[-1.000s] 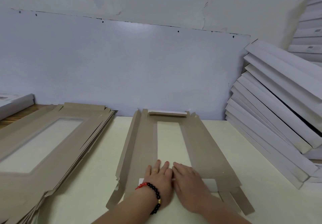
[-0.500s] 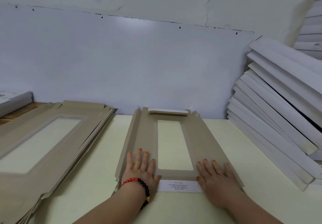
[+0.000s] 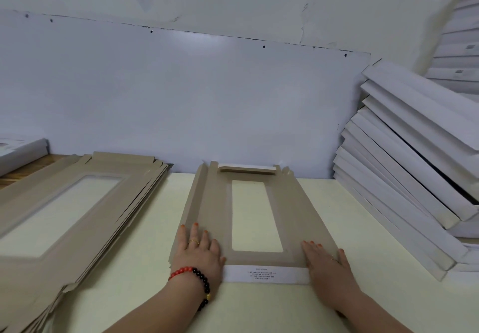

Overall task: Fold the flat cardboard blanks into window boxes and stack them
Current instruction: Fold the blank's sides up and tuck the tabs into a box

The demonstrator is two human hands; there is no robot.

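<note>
A brown cardboard blank with a rectangular window lies flat on the cream table, its long side running away from me. Its near flap is folded over and shows white with small print. My left hand, with a bead bracelet on the wrist, presses flat on the blank's near left corner. On the near right corner my right hand presses flat, fingers straight. The far flap is folded up a little.
A thick pile of flat brown blanks lies to the left. Finished white boxes lean in a stack at the right, with more behind them. A white box sits at the far left. A white wall stands close behind.
Both hands slid apart from the middle of the near flap to the blank's two near corners, and the flap now lies folded flat, white side up.
</note>
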